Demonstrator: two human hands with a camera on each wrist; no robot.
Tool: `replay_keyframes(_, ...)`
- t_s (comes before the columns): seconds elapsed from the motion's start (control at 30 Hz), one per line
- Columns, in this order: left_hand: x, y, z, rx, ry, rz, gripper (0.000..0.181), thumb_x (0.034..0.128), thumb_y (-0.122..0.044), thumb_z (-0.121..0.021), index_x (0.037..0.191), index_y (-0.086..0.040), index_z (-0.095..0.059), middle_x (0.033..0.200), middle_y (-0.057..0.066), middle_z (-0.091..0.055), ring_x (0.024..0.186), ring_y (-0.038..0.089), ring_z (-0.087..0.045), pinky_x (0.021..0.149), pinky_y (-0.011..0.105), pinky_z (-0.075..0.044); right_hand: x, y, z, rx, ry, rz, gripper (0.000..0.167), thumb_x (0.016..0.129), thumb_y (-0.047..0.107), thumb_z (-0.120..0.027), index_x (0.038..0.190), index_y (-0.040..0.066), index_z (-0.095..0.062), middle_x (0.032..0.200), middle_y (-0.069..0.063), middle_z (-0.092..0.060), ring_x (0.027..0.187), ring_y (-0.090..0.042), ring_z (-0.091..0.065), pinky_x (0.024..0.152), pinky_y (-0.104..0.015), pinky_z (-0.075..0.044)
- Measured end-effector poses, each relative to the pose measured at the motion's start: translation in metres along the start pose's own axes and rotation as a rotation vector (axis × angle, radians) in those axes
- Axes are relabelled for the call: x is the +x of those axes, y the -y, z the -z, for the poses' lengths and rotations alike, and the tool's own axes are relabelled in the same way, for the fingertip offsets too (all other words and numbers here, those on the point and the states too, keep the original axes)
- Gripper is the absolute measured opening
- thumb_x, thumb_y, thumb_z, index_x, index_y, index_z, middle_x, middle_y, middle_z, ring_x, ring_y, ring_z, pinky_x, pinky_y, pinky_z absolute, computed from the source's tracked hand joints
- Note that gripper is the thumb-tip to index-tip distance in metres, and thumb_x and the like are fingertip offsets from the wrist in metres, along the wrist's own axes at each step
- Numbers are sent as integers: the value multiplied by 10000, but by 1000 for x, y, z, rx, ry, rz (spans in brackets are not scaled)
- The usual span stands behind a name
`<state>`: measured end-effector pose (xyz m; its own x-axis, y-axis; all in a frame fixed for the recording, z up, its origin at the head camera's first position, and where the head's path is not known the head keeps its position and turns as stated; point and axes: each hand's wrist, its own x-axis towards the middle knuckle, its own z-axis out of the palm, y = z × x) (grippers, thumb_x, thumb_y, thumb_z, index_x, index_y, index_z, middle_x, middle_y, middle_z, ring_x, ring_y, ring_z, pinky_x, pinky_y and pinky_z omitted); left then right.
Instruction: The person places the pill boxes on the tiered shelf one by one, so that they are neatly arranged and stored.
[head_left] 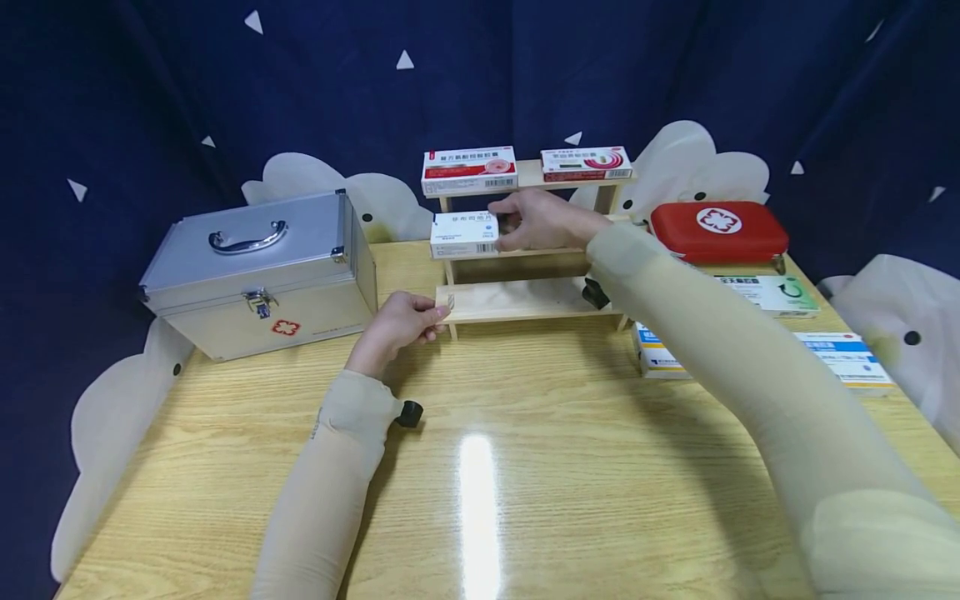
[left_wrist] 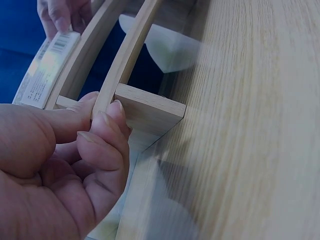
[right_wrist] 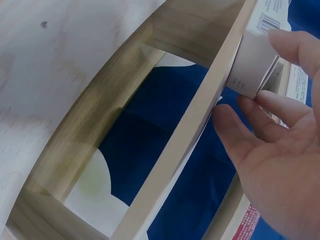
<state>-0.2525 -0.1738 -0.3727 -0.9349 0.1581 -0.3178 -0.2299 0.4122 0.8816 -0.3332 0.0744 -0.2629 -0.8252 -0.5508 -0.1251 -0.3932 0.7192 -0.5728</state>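
Note:
A small three-tier wooden shelf (head_left: pixel 525 300) stands at the back of the table. With thumb and curled fingers, my left hand (head_left: pixel 405 323) pinches the left end of its lowest board, seen close in the left wrist view. My right hand (head_left: pixel 542 221) is at the middle tier, its thumb and fingers on the right end of a white medicine box (head_left: pixel 459 235). In the right wrist view the fingertips (right_wrist: pixel 287 42) touch that box near its barcode. The box rests on the left of the middle board. Its far side is hidden.
Two red-and-white medicine boxes, a left one (head_left: pixel 468 172) and a right one (head_left: pixel 585 165), lie on the top tier. A silver first-aid case (head_left: pixel 255 275) stands left. To the right are a red first-aid pouch (head_left: pixel 720 237), a green-and-white box (head_left: pixel 772 293) and blue-and-white boxes (head_left: pixel 843 358), partly behind my right sleeve.

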Motion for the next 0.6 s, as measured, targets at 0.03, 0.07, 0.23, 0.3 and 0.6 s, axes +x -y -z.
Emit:
replay_keyframes(0.03, 0, 0, 0, -1, 2, 1, 291, 1001, -216, -609, 1175, 11, -659, 960, 159, -697, 661, 118, -565, 662, 277, -484, -1, 0, 0, 2, -1, 0, 730, 895, 211, -741, 1514, 69, -380, 1092, -122, -530, 885, -179, -451, 710, -295, -364)
replay_keyframes(0.07, 0, 0, -1, -2, 4, 3, 289, 1001, -217, -608, 1174, 9, -659, 962, 159, -697, 660, 118, -565, 663, 278, -483, -2, 0, 0, 1, -2, 1, 731, 895, 210, -742, 1516, 81, -380, 1044, -119, -532, 851, -176, -451, 689, -293, -365)
replay_keyframes(0.23, 0, -1, -3, -4, 4, 8, 284, 1002, -220, -610, 1170, 3, -659, 962, 157, -697, 659, 119, -564, 653, 270, -480, -9, -1, 1, -36, -7, 26, 741, 893, 209, -740, 1532, 131, -372, 943, -109, -530, 789, -181, -458, 666, -305, -379)
replay_keyframes(0.3, 0, -1, -3, 0, 3, 8, 286, 1002, -221, -611, 1169, 5, -660, 961, 158, -695, 662, 121, -562, 648, 265, -478, -13, -2, 3, -79, -5, 43, 742, 896, 221, -729, 1536, 137, -364, 1019, -131, -554, 840, -202, -477, 720, -323, -396)
replay_keyframes(0.6, -1, 0, 0, 16, 4, -5, 297, 1009, -226, -601, 1181, 12, -649, 957, 154, -690, 667, 118, -562, 642, 257, -482, -59, 1, 23, -169, -18, 42, 691, 922, 337, -692, 1522, 159, -400, 1541, -98, -383, 1336, -268, -438, 1070, -448, -385)
